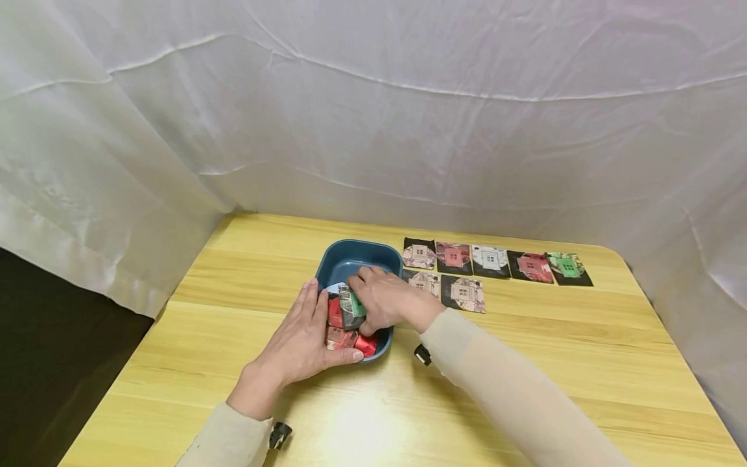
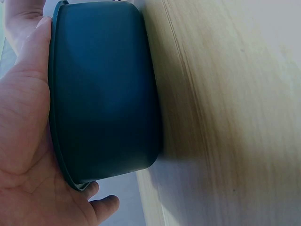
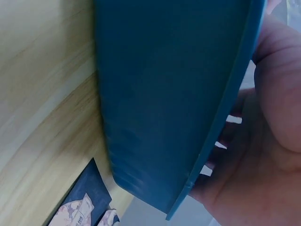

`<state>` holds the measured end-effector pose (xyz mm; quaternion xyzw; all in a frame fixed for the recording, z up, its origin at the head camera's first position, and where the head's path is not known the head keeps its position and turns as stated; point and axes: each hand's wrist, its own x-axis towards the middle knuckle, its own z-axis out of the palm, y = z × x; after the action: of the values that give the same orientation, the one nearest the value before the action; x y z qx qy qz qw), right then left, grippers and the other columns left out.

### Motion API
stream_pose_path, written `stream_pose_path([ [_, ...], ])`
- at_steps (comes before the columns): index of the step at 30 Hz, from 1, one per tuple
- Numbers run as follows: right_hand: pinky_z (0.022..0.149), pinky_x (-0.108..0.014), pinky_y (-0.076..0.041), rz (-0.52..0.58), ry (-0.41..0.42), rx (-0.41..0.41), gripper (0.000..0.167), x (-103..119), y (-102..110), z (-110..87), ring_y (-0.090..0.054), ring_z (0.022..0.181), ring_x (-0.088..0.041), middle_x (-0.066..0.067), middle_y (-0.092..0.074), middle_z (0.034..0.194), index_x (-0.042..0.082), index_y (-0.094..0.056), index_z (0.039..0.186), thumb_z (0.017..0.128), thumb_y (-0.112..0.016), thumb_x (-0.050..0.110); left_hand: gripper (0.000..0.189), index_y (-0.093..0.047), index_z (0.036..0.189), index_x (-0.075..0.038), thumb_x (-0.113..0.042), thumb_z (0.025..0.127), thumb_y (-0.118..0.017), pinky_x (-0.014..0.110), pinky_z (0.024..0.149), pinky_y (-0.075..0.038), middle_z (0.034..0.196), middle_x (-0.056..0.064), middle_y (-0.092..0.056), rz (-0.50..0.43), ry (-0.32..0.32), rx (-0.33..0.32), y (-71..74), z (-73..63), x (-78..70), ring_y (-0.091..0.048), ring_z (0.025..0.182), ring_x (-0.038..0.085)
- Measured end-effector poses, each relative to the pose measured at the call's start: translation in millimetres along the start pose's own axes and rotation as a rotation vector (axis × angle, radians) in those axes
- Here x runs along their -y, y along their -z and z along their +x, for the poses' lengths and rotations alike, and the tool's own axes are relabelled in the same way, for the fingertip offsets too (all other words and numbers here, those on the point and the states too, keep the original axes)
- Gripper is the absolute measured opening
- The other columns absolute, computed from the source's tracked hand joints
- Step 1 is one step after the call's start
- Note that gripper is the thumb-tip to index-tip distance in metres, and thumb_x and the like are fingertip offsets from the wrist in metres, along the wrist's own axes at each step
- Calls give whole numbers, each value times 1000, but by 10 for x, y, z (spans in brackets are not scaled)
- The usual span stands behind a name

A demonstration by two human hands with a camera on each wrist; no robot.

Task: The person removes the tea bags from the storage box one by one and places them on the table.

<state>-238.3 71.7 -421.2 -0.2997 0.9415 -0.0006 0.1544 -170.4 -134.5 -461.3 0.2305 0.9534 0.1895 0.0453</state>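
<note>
A dark blue rectangular bin stands on the wooden table and holds several small square sachets. My right hand reaches over its right rim and grips a black sachet with a green label between thumb and fingers. Below that lie red sachets and a pinkish one, partly hidden by the hands. My left hand lies along the bin's left rim, fingers straight, thumb stretched across the near rim. In the left wrist view, its palm is against the rim of the bin.
Right of the bin, sachets lie flat in two rows: a far row ending in a green-and-black one, and a nearer row with a pale patterned one. A white cloth hangs behind the table. Dark wrist-camera mounts show at both sleeves.
</note>
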Motion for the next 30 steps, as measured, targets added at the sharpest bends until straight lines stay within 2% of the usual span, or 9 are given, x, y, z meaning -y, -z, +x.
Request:
stream_pose_path([
  [4, 109, -44, -50, -64, -11, -61, 97, 4, 15, -34, -51, 124, -27, -10, -52, 145, 11, -45, 156, 79, -88, 50, 137, -22, 163, 11, -92, 80, -59, 52, 133, -14, 173, 31, -3, -5, 8, 7, 0, -5, -1, -5, 163, 44],
  [8, 101, -42, -50, -122, -25, -92, 96, 8, 56, -68, -49, 118, -25, -8, -54, 139, 12, -46, 154, 78, -87, 54, 137, -22, 163, 10, -90, 79, -62, 52, 133, -14, 174, 30, -3, -10, 17, 12, 7, -11, -8, -4, 163, 44],
  [18, 117, -47, -43, -102, -43, -148, 99, -77, 247, -222, -49, 129, -29, -11, -52, 144, 9, -45, 154, 77, -88, 54, 136, -20, 164, 8, -88, 79, -65, 52, 133, -15, 175, 27, -1, -18, 31, 21, 9, -2, -21, -1, 164, 41],
  [24, 113, -49, -46, -77, -64, -183, 99, -221, 352, -393, -49, 127, -30, -12, -52, 143, 7, -46, 154, 76, -89, 50, 136, -21, 164, 7, -87, 78, -67, 52, 132, -18, 176, 26, -2, -26, 41, 20, 3, 8, -23, -2, 164, 42],
  [30, 112, -48, -47, -74, -83, -196, 98, -405, 342, -577, -50, 122, -30, -12, -53, 139, 5, -46, 155, 75, -87, 46, 138, -22, 164, 7, -88, 76, -68, 52, 132, -19, 176, 26, -4, -23, 47, 14, -4, 10, -23, -3, 164, 41],
])
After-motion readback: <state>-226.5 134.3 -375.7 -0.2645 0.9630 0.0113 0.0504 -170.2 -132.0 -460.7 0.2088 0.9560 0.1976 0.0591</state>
